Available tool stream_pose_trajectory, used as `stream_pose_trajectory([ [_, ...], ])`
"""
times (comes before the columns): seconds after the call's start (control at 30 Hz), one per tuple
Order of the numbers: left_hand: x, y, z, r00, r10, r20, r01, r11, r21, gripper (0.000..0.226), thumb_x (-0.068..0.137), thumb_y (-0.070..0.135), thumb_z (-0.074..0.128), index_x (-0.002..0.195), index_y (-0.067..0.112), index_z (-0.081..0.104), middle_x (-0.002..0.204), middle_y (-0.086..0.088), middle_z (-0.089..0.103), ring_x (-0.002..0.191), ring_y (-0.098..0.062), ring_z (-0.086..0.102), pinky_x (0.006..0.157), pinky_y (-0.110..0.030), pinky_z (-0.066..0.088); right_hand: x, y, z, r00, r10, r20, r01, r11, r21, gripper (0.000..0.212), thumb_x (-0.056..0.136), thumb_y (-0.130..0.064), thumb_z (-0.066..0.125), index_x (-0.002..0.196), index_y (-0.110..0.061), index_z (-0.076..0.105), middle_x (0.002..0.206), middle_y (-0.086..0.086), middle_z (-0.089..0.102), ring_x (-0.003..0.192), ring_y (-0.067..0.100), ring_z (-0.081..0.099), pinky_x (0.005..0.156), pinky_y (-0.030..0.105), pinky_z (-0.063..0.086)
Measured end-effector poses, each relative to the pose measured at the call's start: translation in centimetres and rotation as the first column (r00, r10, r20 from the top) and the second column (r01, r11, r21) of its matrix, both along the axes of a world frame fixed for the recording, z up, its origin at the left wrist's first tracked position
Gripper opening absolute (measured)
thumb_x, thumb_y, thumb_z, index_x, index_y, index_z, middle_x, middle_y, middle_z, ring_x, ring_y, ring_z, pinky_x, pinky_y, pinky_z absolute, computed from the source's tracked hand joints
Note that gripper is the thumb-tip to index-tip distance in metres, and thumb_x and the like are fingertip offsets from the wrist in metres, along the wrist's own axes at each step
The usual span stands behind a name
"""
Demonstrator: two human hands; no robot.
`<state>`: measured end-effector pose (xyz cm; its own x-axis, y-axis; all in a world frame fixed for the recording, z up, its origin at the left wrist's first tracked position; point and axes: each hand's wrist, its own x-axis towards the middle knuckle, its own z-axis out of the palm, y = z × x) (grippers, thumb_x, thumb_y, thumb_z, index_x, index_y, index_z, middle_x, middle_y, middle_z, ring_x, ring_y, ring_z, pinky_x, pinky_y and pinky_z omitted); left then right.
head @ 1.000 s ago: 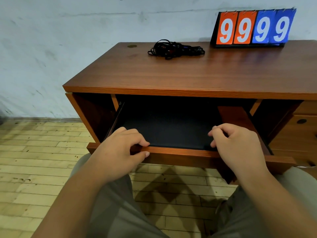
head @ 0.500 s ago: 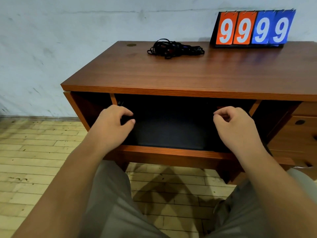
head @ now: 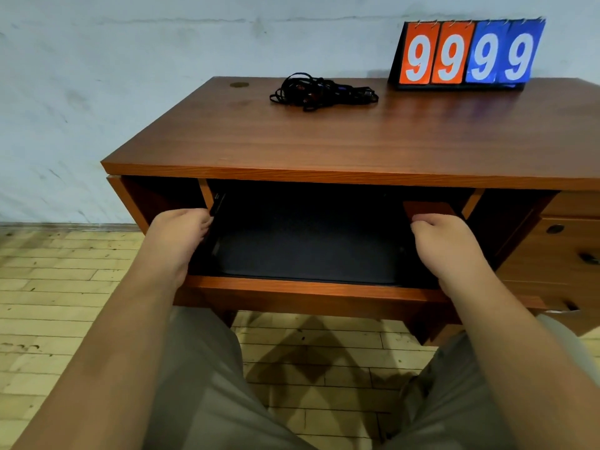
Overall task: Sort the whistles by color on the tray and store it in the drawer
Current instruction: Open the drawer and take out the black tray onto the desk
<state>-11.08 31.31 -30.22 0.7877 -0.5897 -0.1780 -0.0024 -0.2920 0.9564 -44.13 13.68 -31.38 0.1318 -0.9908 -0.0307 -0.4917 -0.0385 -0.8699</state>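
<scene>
- Whistles (head: 319, 92) appeared to be the tangled pile of black cords with small reddish and bluish pieces, lying on the wooden surface (head: 324, 138) near its back edge; the pieces were too small to tell apart clearly.
- Just to the right of that pile, a flip scoreboard (head: 467, 53) stood upright at the back of the surface, showing two orange 9 cards and two blue 9 cards.
- Below the surface, the drawer (head: 311, 289) stood pulled out, its wooden front rail nearest the person.
- Inside the drawer lay a dark, flat tray (head: 305, 258), which covered most of the drawer's floor; whether anything sat on it could not be told, as its far part was in deep shadow.
- The left hand (head: 177, 237) reached into the drawer at the tray's left edge, fingers curled downward; whether they actually gripped the tray could not be told.
- The right hand (head: 444, 237) reached in at the tray's right edge, fingers curled inward the same way, its grip likewise hidden.
- Both forearms crossed over the drawer's front rail.
- At the right, smaller drawer fronts (head: 566, 241) with dark handles sat closed.
- Pale wooden floor (head: 48, 287) planks showed beneath, and the person's knees in grey-beige trousers (head: 207, 384) filled the bottom of the view.
</scene>
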Motion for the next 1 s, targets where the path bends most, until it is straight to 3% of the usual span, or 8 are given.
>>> stream_pose_trajectory([
  [0.03,0.2,0.0,0.1,0.998,-0.021,-0.062,0.019,0.999,-0.031,0.033,0.105,0.015,0.057,0.134,0.011,0.072,0.126,-0.003,0.075,0.126,-0.021,0.069,0.109,-0.034,0.051,0.1,-0.2,0.1,0.999,-0.016,0.032,0.015,0.998,0.057,0.026,0.107,-0.014,0.048,0.107,-0.014,0.075,0.091,0.003,0.061,0.069,0.013,0.048,0.076,0.035,0.056],
  [0.1,0.1,0.1,0.4,0.993,-0.031,-0.11,0.025,0.999,-0.048,0.048,0.107,0.014,0.053,0.153,0.001,0.055,0.139,-0.008,0.07,0.13,-0.019,0.065,0.118,-0.035,0.044,0.3,-0.5,0.5,0.996,-0.056,0.073,0.045,0.99,0.135,0.028,0.105,-0.014,0.051,0.083,0.0,0.063,0.073,0.006,0.05,0.064,0.023,0.046,0.059,0.034,0.038],
  [0.2,-0.2,0.0,0.8,0.987,-0.008,-0.161,-0.008,0.995,-0.095,0.049,0.108,0.017,0.055,0.154,0.002,0.054,0.142,-0.009,0.067,0.135,-0.023,0.061,0.122,-0.039,0.04,0.8,-1.2,1.1,0.985,-0.109,0.136,0.083,0.979,0.186,0.042,0.107,-0.036,0.058,0.126,-0.001,0.072,0.106,0.007,0.072,0.097,0.025,0.066,0.084,0.037,0.052],
  [0.3,-0.4,0.1,1.5,0.974,0.016,-0.225,-0.037,0.995,-0.092,0.057,0.104,0.035,0.062,0.153,0.007,0.056,0.146,-0.006,0.065,0.138,-0.024,0.057,0.124,-0.045,0.038,1.2,-1.6,1.8,0.978,-0.121,0.17,0.072,0.96,0.27,0.053,0.108,-0.048,0.055,0.145,-0.011,0.066,0.125,0.003,0.069,0.109,0.021,0.062,0.097,0.04,0.047],
  [0.47,-0.1,1.5,2.0,0.943,-0.019,-0.332,0.0,0.998,-0.059,0.077,0.098,0.056,0.062,0.159,0.01,0.049,0.142,-0.005,0.063,0.133,-0.026,0.058,0.114,-0.05,0.046,0.4,-1.3,2.4,0.979,-0.125,0.158,0.072,0.949,0.309,0.055,0.101,-0.061,0.053,0.122,-0.014,0.075,0.121,0.011,0.074,0.106,0.032,0.07,0.1,0.049,0.055],
  [0.67,-0.8,3.2,3.4,0.93,-0.068,-0.36,0.058,0.998,-0.039,0.069,0.1,0.059,0.057,0.149,0.009,0.055,0.132,-0.009,0.07,0.121,-0.028,0.067,0.092,-0.048,0.057,-1.1,1.3,4.3,0.972,-0.106,0.209,0.025,0.934,0.356,0.055,0.105,-0.061,0.052,0.116,-0.012,0.073,0.096,0.01,0.075,0.072,0.023,0.066,0.062,0.035,0.051],
  [0.8,-1.5,4.2,4.2,0.939,-0.12,-0.321,0.136,0.99,0.025,0.06,0.102,0.057,0.056,0.135,0.008,0.069,0.129,-0.013,0.071,0.119,-0.031,0.067,0.091,-0.048,0.055,-2.1,3.1,5.5,0.985,-0.04,0.171,-0.026,0.93,0.368,0.044,0.106,-0.056,0.055,0.117,-0.017,0.071,0.113,0.012,0.078,0.099,0.031,0.075,0.083,0.043,0.059],
  [1.0,-2.9,5.6,4.8,0.957,-0.109,-0.268,0.129,0.99,0.058,0.049,0.102,0.053,0.059,0.116,0.011,0.08,0.118,-0.013,0.075,0.11,-0.033,0.07,0.085,-0.047,0.056,-3.3,5.8,8.0,0.99,0.01,0.138,-0.057,0.938,0.342,0.038,0.109,-0.051,0.055,0.108,-0.016,0.07,0.113,0.017,0.078,0.106,0.038,0.073,0.075,0.042,0.057],
])
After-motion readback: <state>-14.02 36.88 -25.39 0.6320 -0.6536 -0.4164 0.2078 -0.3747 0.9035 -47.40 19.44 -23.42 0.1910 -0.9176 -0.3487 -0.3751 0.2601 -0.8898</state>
